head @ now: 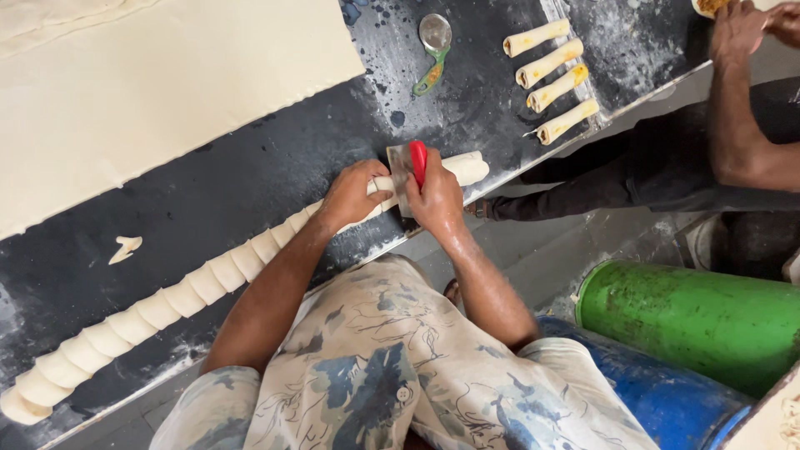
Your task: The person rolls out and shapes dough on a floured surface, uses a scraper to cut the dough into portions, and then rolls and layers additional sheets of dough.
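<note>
A long roll of pale dough [208, 279] lies along the front of a dark, floured worktop [250, 179]. Most of it is cut into short, slanted pieces. My left hand [354, 193] presses down on the roll near its uncut right end [467, 169]. My right hand [435, 196] grips a metal dough scraper with a red handle [411, 171], its blade standing across the roll just right of my left hand.
A large flat dough sheet [158, 83] covers the far left. A pizza-wheel cutter [433, 46] and several filled rolls [554, 75] lie at the back. Another person's arm [737, 92] works at the right. Green [692, 321] and blue [658, 392] drums stand below the table edge.
</note>
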